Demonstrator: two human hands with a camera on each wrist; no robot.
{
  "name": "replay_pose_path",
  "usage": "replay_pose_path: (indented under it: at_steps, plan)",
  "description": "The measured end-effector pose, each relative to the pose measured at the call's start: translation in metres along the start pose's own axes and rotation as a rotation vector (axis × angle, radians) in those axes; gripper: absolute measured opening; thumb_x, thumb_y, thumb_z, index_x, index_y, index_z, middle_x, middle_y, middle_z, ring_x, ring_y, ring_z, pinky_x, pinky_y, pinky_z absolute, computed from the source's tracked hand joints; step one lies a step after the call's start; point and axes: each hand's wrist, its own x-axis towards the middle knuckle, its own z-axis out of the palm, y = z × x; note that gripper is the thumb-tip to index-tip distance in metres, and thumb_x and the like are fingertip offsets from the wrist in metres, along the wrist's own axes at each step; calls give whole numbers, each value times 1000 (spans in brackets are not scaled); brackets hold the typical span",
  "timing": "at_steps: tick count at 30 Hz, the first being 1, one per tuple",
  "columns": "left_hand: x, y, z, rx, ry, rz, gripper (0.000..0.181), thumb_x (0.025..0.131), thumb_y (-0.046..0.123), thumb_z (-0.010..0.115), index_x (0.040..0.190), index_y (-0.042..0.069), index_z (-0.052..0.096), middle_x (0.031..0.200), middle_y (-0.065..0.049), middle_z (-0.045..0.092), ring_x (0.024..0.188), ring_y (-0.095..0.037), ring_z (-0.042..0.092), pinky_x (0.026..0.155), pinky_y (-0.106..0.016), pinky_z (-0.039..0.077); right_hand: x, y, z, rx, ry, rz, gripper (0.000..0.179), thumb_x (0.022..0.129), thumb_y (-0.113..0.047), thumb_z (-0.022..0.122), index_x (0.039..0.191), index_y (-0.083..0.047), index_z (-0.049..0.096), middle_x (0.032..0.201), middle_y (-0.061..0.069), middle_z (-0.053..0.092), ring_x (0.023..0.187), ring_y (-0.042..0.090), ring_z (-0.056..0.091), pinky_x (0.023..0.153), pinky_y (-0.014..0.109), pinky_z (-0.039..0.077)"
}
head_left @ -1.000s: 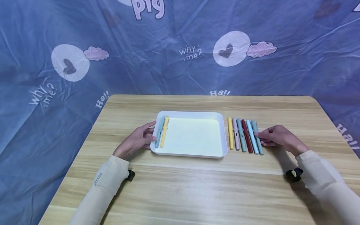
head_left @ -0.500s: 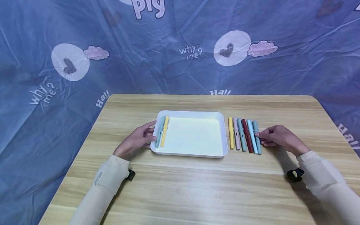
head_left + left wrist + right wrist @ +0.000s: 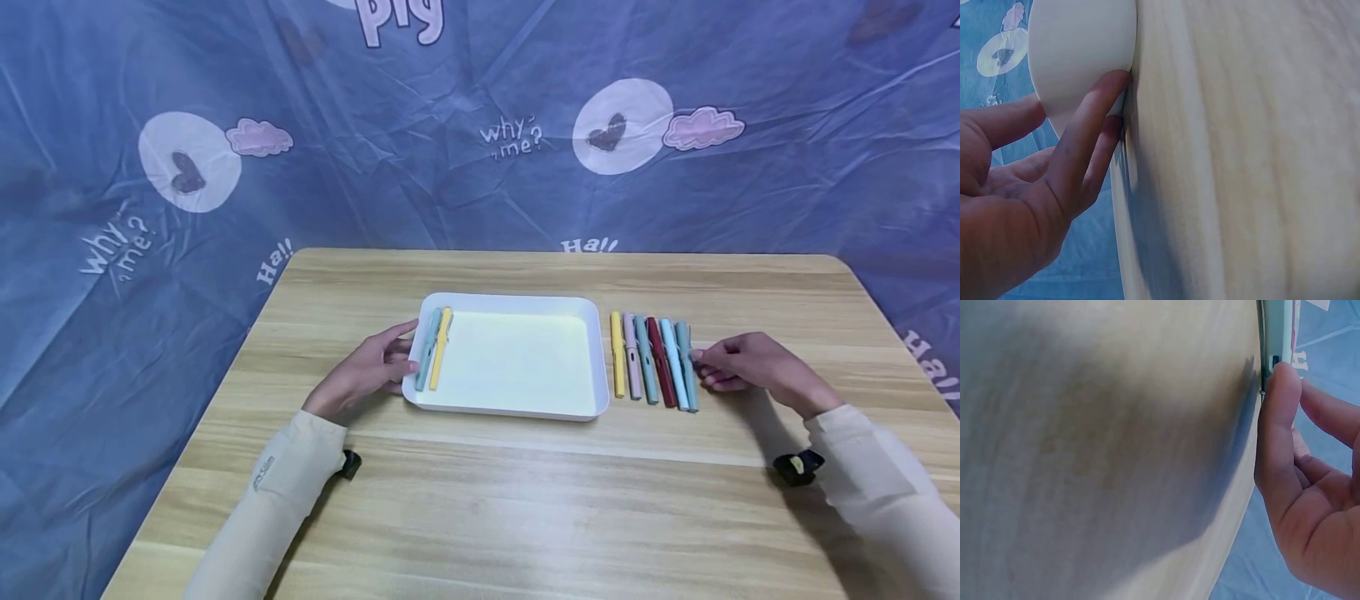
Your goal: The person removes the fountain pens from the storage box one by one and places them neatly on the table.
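The left hand [image 3: 363, 371] held the near-side end of a white plastic tray [image 3: 517, 358], its thumb at the rim and the other fingers spread along the outside of that end wall. The tray lay on the wooden table [image 3: 525, 508], reaching from the left hand toward the right one. Inside it, just beyond the left thumb, lay a blue-green pen [image 3: 428, 350], and beside that, a little farther from the hand, a yellow clip pen [image 3: 441, 350].

The right hand [image 3: 753, 367] was narrow, thumb and index finger close together at the side of the outer teal pen [image 3: 687, 367]; whether they pinched it or only touched it, I could not tell, as the thumb hid the contact.

From that pen, a side-by-side row ran away from the right hand toward the tray: a light blue pen [image 3: 674, 364], a dark red pen [image 3: 662, 362], an inner teal pen [image 3: 646, 358], a lilac pen [image 3: 633, 357] and, farthest from the right hand, a second yellow pen [image 3: 618, 354]. Beyond both hands, past the table's far edge, hung a printed blue cloth [image 3: 412, 183].
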Motion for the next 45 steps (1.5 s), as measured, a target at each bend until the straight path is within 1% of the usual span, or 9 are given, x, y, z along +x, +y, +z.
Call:
replay_pose_path:
  at_steps: [8, 11, 15, 20, 24, 29, 34, 38, 45]
  plan:
    - [0, 1, -1, 10, 0, 14, 77, 104, 3, 61, 168, 12, 17, 154, -29, 42, 126, -41, 58, 85, -40, 63, -3, 0, -6, -32, 33, -33, 36, 111, -17, 50, 119, 17, 59, 100, 4, 71, 84, 9, 69, 77, 28, 62]
    - [0, 0, -1, 11, 1, 15, 77, 104, 3, 61, 168, 12, 18, 155, -29, 41, 126, -41, 58, 85, -40, 63, -4, -2, -8, -32, 49, -47, 40, 111, -17, 50, 128, 19, 52, 101, 4, 71, 84, 9, 69, 77, 29, 63]
    - [0, 0, -1, 16, 2, 16, 77, 104, 4, 61, 168, 12, 18, 154, -29, 41, 125, -40, 58, 85, -40, 63, -5, -7, -9, -45, 60, -57, 52, 111, -22, 52, 139, 21, 42, 104, 5, 73, 86, 7, 69, 77, 29, 62]
    - [-1, 1, -1, 26, -6, 26, 76, 105, 4, 61, 167, 11, 18, 154, -30, 41, 126, -41, 57, 85, -40, 63, -5, -13, -9, -36, 58, -92, 60, 112, -25, 50, 146, 20, 34, 113, 12, 72, 91, 5, 69, 80, 30, 62]
    - [-1, 0, -1, 30, -12, 35, 76, 105, 4, 61, 167, 11, 19, 154, -30, 41, 126, -41, 57, 85, -40, 63, -5, -20, -7, -33, 56, -120, 64, 112, -27, 49, 151, 20, 27, 126, 22, 67, 95, 3, 68, 85, 34, 62]
    - [-1, -1, -1, 22, -11, 32, 76, 105, 4, 61, 167, 11, 19, 154, -30, 41, 127, -41, 56, 85, -40, 63, -4, -33, -3, -64, 54, -125, 68, 112, -33, 48, 153, 17, 26, 139, 33, 54, 98, 1, 66, 86, 35, 62]
    - [-2, -2, -1, 14, -7, 31, 76, 104, 4, 61, 167, 11, 19, 154, -29, 41, 127, -41, 56, 84, -39, 63, -2, -48, 2, -31, 43, -123, 69, 112, -36, 48, 154, 14, 25, 146, 36, 44, 100, 3, 67, 84, 35, 63]
    - [-2, -2, -1, 7, -12, 49, 76, 104, 3, 61, 167, 9, 18, 153, -31, 41, 125, -41, 57, 84, -40, 63, 0, -59, 7, -1, 35, -138, 68, 112, -35, 49, 154, 13, 26, 146, 36, 43, 100, 5, 68, 84, 35, 63]
    - [-3, 0, 0, 2, -14, 44, 76, 104, 3, 61, 167, 9, 18, 154, -30, 42, 125, -40, 58, 84, -39, 63, 6, -75, 14, 4, 21, -155, 66, 112, -35, 47, 154, 12, 26, 146, 35, 44, 102, 6, 67, 86, 34, 62]
